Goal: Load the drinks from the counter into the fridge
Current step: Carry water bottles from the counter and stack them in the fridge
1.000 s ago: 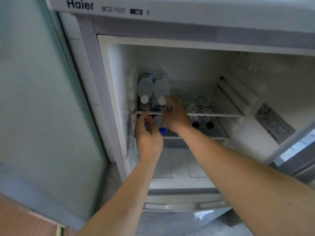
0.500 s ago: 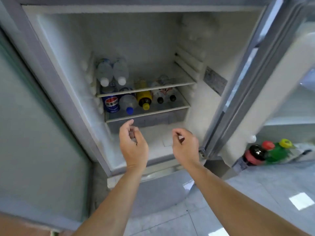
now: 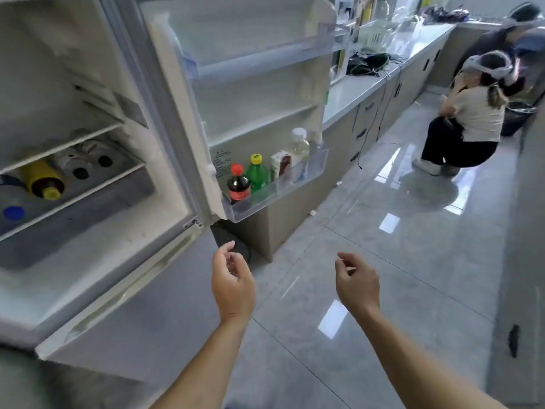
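Note:
The fridge (image 3: 165, 231) stands open at the left. Several drinks lie on its shelf, among them a yellow-capped bottle (image 3: 44, 181) and a blue-capped one (image 3: 13, 213). In the door's bottom rack (image 3: 283, 190) stand a cola bottle (image 3: 238, 185), a green bottle (image 3: 257, 172), a carton (image 3: 280, 165) and a clear bottle (image 3: 298, 146). My left hand (image 3: 233, 283) and my right hand (image 3: 355, 283) hang in front of the fridge over the floor, fingers loosely curled, holding nothing.
A long white counter (image 3: 354, 90) runs away at the right behind the open door, with cables and clutter on it. A person (image 3: 469, 119) crouches on the glossy tiled floor (image 3: 383, 261) farther back, another person behind.
Both hands have come out of the fridge, empty, and dropped low. The view has swung right from the shelves toward the door, the floor and the counter.

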